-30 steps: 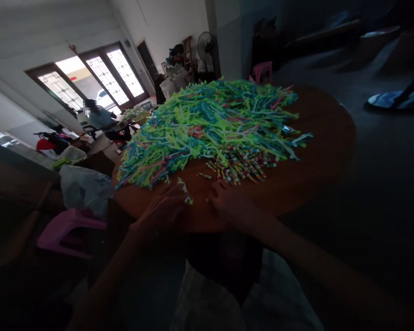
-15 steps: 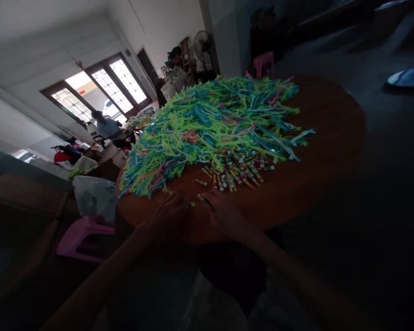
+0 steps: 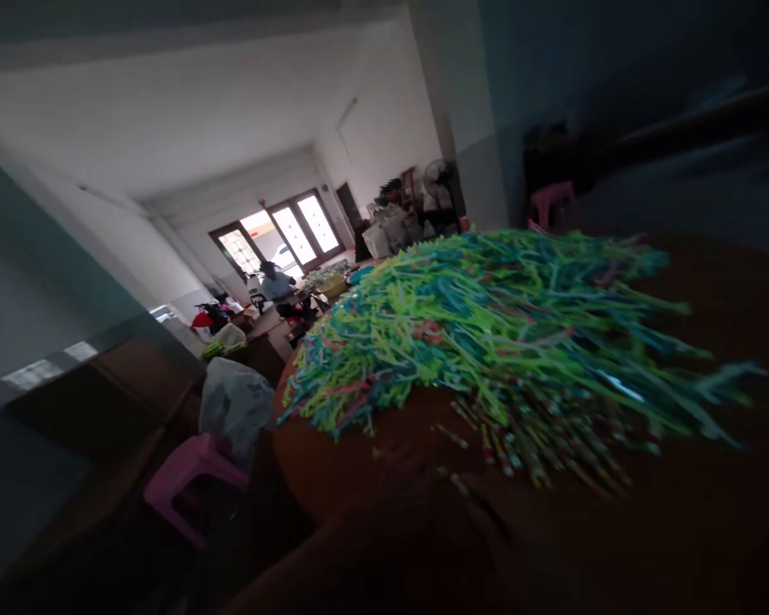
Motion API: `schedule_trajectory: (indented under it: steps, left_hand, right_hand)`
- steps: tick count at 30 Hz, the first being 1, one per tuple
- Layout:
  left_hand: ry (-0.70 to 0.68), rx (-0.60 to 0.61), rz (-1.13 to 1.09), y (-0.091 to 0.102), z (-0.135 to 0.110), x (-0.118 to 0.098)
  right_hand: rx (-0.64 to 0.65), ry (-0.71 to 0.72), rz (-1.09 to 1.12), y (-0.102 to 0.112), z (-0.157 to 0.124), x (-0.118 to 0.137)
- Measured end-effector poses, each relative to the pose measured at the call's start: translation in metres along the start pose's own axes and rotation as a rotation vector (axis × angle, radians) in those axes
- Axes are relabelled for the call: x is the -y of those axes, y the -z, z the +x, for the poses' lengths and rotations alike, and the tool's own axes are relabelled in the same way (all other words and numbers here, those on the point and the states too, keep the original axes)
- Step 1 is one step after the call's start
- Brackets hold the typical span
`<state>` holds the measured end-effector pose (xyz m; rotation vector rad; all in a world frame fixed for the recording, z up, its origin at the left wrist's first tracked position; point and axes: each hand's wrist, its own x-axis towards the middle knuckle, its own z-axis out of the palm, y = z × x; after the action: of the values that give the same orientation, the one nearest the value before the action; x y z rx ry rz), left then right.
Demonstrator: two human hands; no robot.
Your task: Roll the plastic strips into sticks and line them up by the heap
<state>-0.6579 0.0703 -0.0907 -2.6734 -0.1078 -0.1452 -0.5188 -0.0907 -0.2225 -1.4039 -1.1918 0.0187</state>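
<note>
Both my hands are low over the round wooden table [image 3: 333,478], dark and smeared by motion. My left hand [image 3: 401,478] looks closed, with a small pale tip beside its fingers; what it holds is not clear. My right hand [image 3: 506,512] is closed round a thin small stick [image 3: 460,485] whose light end points up and left. Just beyond the hands lies a single small stick [image 3: 449,436]. Farther right is a heap of similar thin, patterned sticks [image 3: 551,436] with pale ends. Behind them spreads a big pile of green, blue and pink plastic strips [image 3: 474,307].
A pink stool [image 3: 196,470] and a white plastic bag [image 3: 234,406] stand left of the table. Another pink stool [image 3: 553,203] is behind it. Far back, a person [image 3: 277,284] sits near the bright doors [image 3: 288,231]. A fan [image 3: 439,179] stands against the back wall.
The view has tilted upward and swung left, so the table and pile appear lower and farther right. My hands are now darker and more blurred. The small stick remains in my right hand.
</note>
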Motion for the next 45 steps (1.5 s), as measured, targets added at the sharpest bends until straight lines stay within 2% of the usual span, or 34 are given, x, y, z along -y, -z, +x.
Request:
schedule_trajectory:
  steps: [2, 4, 7, 11, 15, 18, 22, 30, 37, 45]
  left_hand:
    - [0.045, -0.043, 0.033, 0.006, -0.001, 0.012]
    - [0.074, -0.067, 0.021, 0.003, -0.004, 0.015]
    - [0.071, -0.081, -0.099, -0.014, -0.009, -0.003]
    - [0.089, -0.137, -0.297, -0.031, -0.01, -0.03]
    - [0.062, -0.178, -0.488, -0.031, -0.01, -0.032]
    - [0.072, -0.178, -0.509, -0.029, -0.009, -0.032]
    - [0.084, -0.197, -0.507, -0.034, -0.006, -0.034]
    - [0.034, -0.362, -0.564, -0.042, -0.005, -0.034]
    - [0.047, -0.364, -0.564, -0.042, -0.005, -0.033]
    - [0.045, -0.316, -0.526, -0.04, -0.009, -0.03]
  right_hand:
    - [-0.026, -0.008, -0.001, 0.0, 0.006, -0.008]
    - [-0.057, -0.042, 0.022, 0.008, 0.014, -0.004]
    - [-0.053, -0.15, 0.068, 0.024, 0.025, 0.019]
    - [-0.037, -0.157, 0.093, 0.029, 0.038, 0.035]
    - [0.089, -0.192, 0.099, 0.028, 0.039, 0.037]
    - [0.18, -0.217, 0.12, 0.031, 0.039, 0.039]
    - [0.219, -0.252, 0.159, 0.033, 0.042, 0.036]
    - [0.131, -0.248, 0.17, 0.028, 0.04, 0.03]
    - [0.044, -0.192, 0.13, 0.021, 0.036, 0.026]
    - [0.063, -0.184, 0.092, 0.021, 0.036, 0.028]
